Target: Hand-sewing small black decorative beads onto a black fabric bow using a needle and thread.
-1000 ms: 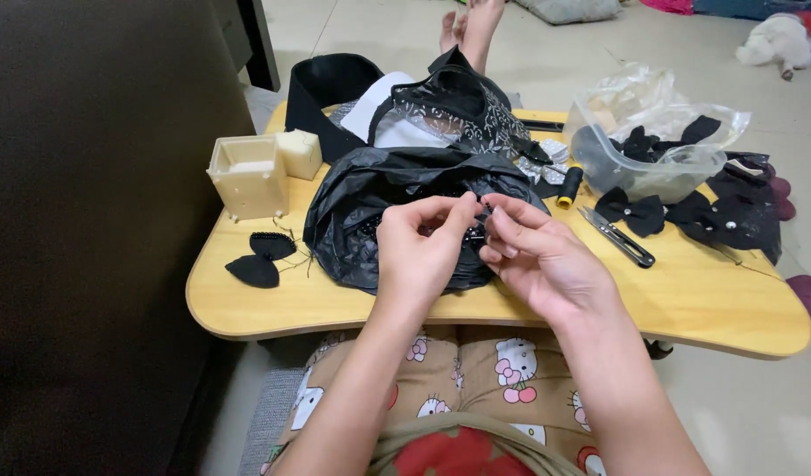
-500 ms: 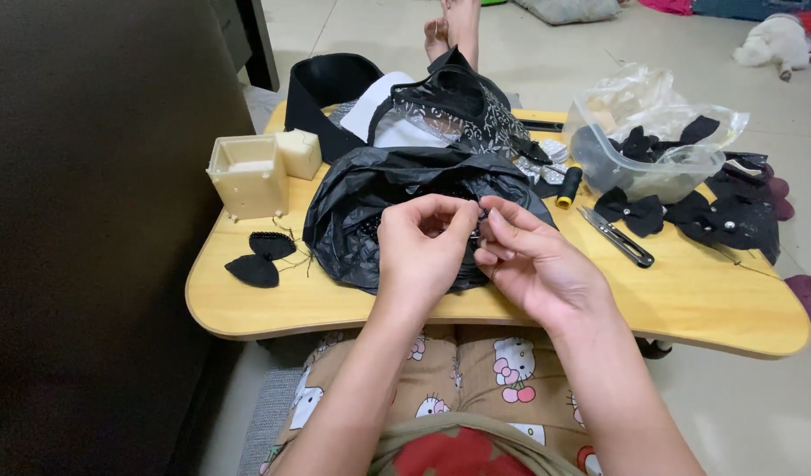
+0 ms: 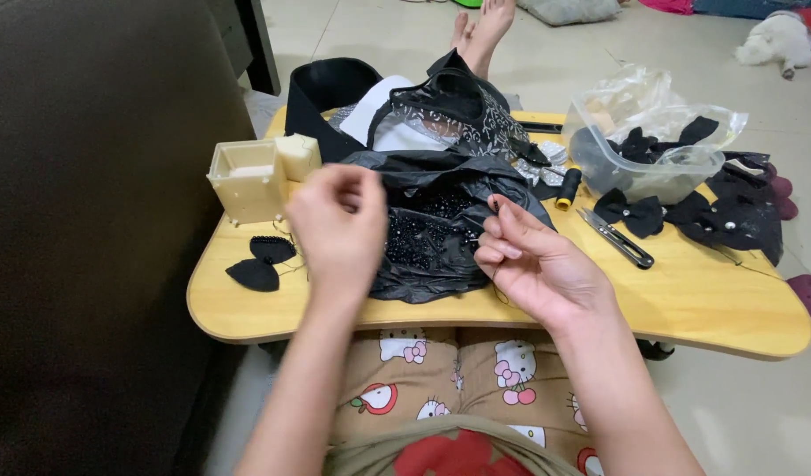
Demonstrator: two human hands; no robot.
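Separated since the earlier frame: left hand drawn away to the left, right hand kept near the middle of the table.

Right-hand grip: thumb and forefinger pinched shut on a small dark item, probably a needle; too small to confirm. Left-hand grip: fingers curled closed as if drawing a thread; thread itself not visible, so contents cannot be told.

Directly beyond and between the two grips: black bag lying open, with beads inside. Left of the left grip: finished black bow and cream box. Right of the right grip: snips, then tub of bows.

Judged good practice for this step:
- Pull left in one steady, level draw.
- Hold the right pinch firm and still.
- Keep both grips above the bag, to catch any dropped bead.
- Stop at first resistance; avoid jerking.
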